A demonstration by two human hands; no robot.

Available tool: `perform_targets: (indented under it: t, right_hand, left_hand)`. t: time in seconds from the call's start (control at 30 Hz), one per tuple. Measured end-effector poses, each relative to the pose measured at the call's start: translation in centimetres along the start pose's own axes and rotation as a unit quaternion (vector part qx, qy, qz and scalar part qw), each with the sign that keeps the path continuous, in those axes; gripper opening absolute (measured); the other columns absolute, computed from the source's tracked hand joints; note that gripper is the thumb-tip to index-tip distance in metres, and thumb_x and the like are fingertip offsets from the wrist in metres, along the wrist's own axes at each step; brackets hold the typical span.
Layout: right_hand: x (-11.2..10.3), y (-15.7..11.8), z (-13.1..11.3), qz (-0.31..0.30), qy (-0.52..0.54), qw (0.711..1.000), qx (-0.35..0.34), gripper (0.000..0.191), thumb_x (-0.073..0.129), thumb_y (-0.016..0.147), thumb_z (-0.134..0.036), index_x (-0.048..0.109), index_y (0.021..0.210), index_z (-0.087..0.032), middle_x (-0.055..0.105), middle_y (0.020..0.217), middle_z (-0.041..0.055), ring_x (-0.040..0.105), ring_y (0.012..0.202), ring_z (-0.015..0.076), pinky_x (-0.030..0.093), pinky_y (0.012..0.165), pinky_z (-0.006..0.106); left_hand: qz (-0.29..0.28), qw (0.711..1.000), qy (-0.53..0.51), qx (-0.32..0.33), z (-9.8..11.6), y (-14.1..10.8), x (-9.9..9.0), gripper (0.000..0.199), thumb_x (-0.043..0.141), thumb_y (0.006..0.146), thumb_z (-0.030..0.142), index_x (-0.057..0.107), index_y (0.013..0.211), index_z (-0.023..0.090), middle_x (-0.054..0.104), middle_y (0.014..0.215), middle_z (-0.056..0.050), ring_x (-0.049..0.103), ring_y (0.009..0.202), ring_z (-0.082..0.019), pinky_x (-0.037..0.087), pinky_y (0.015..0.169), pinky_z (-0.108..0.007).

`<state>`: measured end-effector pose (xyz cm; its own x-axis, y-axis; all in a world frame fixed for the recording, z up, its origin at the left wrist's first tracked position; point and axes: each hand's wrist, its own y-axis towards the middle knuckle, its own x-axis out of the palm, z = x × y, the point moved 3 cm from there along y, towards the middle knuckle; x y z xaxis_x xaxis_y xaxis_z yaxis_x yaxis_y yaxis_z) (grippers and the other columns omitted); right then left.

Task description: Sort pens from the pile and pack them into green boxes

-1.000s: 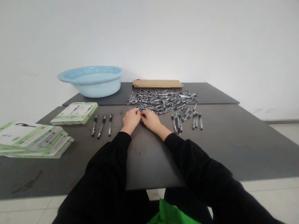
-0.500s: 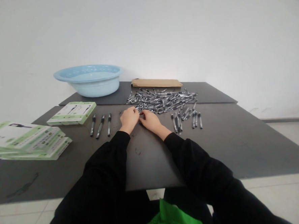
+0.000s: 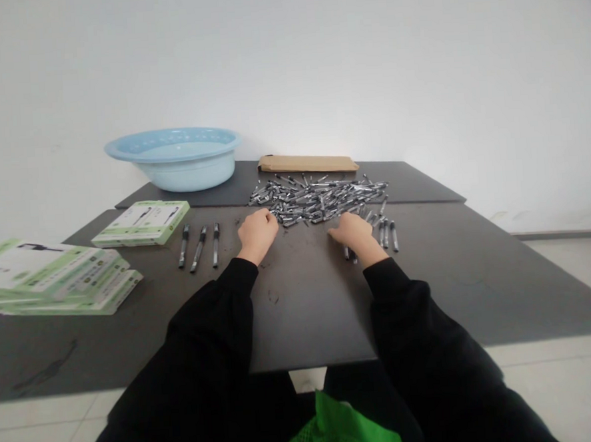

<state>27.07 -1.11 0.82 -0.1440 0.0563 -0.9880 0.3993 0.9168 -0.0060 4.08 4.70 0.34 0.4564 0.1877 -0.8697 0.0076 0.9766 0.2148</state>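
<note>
My left hand (image 3: 257, 234) is closed, its fingers curled at the left front edge of a loose heap of black-and-clear pens (image 3: 324, 198). Whatever it holds is hidden by the fingers. Further right, my right hand (image 3: 354, 234) bends down over a small group of pens (image 3: 348, 252), covering most of them. Its fingers look curled, with the thumb pointing left; what they grip is out of sight. Beside that hand several pens (image 3: 394, 235) lie side by side. Three pens (image 3: 198, 249) are spaced apart on the table, left of my left hand.
Green-and-white boxes (image 3: 48, 276) are stacked at the left, with another such box (image 3: 143, 223) behind them. A light blue basin (image 3: 187, 171) stands at the back left. Behind the pen heap lies a flat brown cardboard piece (image 3: 308, 163). Everything rests on a dark table (image 3: 311, 313).
My right hand has moved right, away from my left hand, and is now over the small group of pens. My left hand stays nearly in place.
</note>
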Motion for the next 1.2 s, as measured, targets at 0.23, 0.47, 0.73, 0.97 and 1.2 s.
perform_targets:
  t: [0.23,0.47,0.73,0.97,1.2]
  right_hand:
    - [-0.4,-0.1,-0.6,-0.007,0.001,1.000,-0.014,0.035,0.058,0.084,-0.030,0.070,0.111,-0.012,0.071,0.110,0.0238,0.068,0.108,0.0337,0.053,0.087,0.041]
    - [-1.6,-0.1,1.4,0.005,-0.017,1.000,0.023,0.042,0.062,0.081,-0.037,0.069,0.114,-0.011,0.069,0.117,0.0233,0.067,0.110,0.0347,0.053,0.088,0.042]
    - [-0.1,-0.2,-0.2,-0.004,-0.018,1.000,-0.022,0.032,0.059,0.080,-0.026,0.071,0.107,-0.012,0.071,0.110,0.0222,0.069,0.105,0.0333,0.053,0.083,0.039]
    - [-0.3,-1.0,-3.4,0.056,0.086,0.980,-0.172,0.031,0.051,0.091,-0.037,0.071,0.079,-0.017,0.074,0.084,0.0125,0.068,0.083,0.0238,0.046,0.071,0.029]
    - [0.4,-2.3,-5.8,0.115,0.283,0.918,-0.254,0.026,0.048,0.095,-0.028,0.068,0.084,-0.016,0.071,0.079,0.0047,0.060,0.071,0.0152,0.041,0.067,0.023]
  left_hand:
    - [0.000,1.000,0.000,0.017,0.4,-0.4,-0.1,0.029,0.043,0.090,0.030,0.071,0.089,0.023,0.075,0.095,-0.011,0.067,0.089,-0.027,0.044,0.071,-0.031]
    - [-0.007,1.000,0.004,0.024,0.5,-0.5,0.1,0.029,0.042,0.090,0.029,0.070,0.087,0.023,0.075,0.094,-0.011,0.067,0.087,-0.027,0.044,0.070,-0.030]
    - [0.008,0.999,-0.010,0.038,0.6,-0.5,0.0,0.028,0.043,0.089,0.028,0.070,0.083,0.023,0.074,0.092,-0.010,0.067,0.086,-0.026,0.042,0.067,-0.030]
    - [-0.033,0.983,-0.155,0.094,1.0,-0.2,0.2,0.026,0.043,0.085,0.025,0.066,0.074,0.021,0.070,0.073,-0.004,0.061,0.074,-0.019,0.041,0.065,-0.026]
    - [-0.134,0.889,-0.408,0.159,3.5,-1.7,1.0,0.035,0.042,0.090,0.047,0.055,0.073,0.019,0.052,0.057,0.002,0.042,0.048,-0.010,0.033,0.049,-0.023]
